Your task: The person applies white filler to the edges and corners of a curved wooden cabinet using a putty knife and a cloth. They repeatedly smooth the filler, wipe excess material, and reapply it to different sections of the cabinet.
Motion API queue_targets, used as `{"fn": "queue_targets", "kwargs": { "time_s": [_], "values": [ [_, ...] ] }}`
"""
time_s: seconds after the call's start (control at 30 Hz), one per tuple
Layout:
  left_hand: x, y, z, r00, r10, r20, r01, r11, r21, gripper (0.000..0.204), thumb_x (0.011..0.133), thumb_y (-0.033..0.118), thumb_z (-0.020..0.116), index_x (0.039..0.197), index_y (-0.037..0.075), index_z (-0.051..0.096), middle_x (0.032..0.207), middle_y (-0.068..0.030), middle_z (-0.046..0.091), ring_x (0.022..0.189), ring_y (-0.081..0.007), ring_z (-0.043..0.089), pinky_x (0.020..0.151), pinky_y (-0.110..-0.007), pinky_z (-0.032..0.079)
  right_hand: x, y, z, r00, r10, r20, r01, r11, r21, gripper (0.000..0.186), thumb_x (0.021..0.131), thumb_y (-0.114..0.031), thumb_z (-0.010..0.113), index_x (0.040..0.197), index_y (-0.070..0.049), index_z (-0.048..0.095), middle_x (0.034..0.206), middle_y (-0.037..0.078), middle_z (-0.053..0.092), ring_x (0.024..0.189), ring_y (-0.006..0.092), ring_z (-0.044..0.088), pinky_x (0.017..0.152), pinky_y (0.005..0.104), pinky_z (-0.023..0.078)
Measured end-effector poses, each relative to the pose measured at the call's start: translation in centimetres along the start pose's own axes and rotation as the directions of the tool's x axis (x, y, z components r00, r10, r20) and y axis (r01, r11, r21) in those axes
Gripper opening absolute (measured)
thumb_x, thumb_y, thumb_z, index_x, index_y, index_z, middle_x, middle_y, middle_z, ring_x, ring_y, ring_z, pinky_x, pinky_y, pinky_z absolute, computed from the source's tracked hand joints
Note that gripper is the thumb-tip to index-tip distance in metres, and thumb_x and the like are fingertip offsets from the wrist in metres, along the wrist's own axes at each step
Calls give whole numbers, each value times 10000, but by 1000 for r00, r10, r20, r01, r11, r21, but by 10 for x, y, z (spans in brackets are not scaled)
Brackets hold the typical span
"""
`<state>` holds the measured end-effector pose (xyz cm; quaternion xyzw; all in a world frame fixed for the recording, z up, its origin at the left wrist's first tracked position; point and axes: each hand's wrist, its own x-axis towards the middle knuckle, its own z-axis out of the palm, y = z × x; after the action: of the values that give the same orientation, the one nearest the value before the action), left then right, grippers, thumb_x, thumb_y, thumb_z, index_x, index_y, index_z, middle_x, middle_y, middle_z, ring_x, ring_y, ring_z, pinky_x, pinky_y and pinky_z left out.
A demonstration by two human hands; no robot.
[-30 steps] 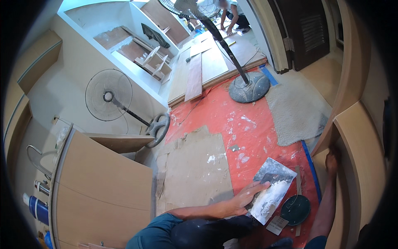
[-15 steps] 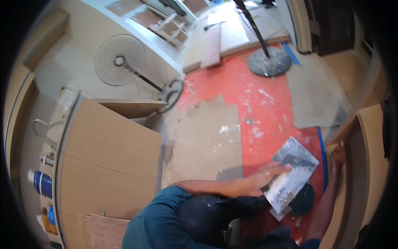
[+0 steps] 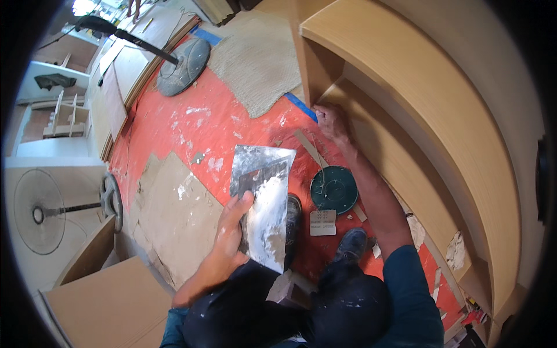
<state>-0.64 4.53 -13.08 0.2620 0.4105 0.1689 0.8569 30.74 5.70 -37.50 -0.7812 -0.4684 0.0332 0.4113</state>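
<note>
My left hand [image 3: 227,238] grips a flat metal plastering board [image 3: 262,200] smeared with white filler, held level above my knees. My right hand [image 3: 331,120] reaches forward and presses against the lower edge of a light wooden cabinet [image 3: 406,110], fingers closed; whether it holds a small tool is hidden. A round dark green lid [image 3: 333,188] lies on the red floor covering [image 3: 203,124] between my arms, with a small paper label [image 3: 322,223] beside it. My dark shoes [image 3: 351,246] stand on the red sheet.
Flattened cardboard [image 3: 174,214] covers the floor to the left. A standing fan [image 3: 40,211] lies at the far left, and another fan's round base [image 3: 183,64] sits ahead. A beige mat [image 3: 255,64] lies near the cabinet. Wooden panels [image 3: 104,301] are at lower left.
The view has swung right toward the wooden cabinet. My right hand has moved up to the cabinet's lower edge. The board stays in my left hand.
</note>
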Motion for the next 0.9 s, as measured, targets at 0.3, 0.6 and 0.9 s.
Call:
{"fn": "queue_targets", "kwargs": {
  "time_s": [0.3,0.6,0.9],
  "values": [
    [-10,1,-7,986,67,-156,-66,998,13,363,978,293,603,1224,27,587,979,-82,706,791,-155,707,665,-284,587,58,53,-16,984,169,-51,-176,931,-320,337,903,-126,507,1204,-47,635,1110,244,635,1069,406,602,965,492,478],
    [-8,4,-14,979,46,-199,-42,999,21,372,978,304,605,1222,24,585,973,-78,705,753,-147,696,648,-269,578,64,65,-8,995,94,37,-70,908,-413,284,892,-138,503,1119,-45,645,1067,197,655,1002,394,634,873,480,524],
    [-10,6,-17,993,33,-114,-31,999,13,356,989,292,586,1214,16,586,961,-88,716,736,-146,706,625,-276,593,26,9,-2,987,134,84,-100,941,-322,215,851,-168,562,995,-97,705,947,140,692,933,337,671,833,450,545]
  ]
}}
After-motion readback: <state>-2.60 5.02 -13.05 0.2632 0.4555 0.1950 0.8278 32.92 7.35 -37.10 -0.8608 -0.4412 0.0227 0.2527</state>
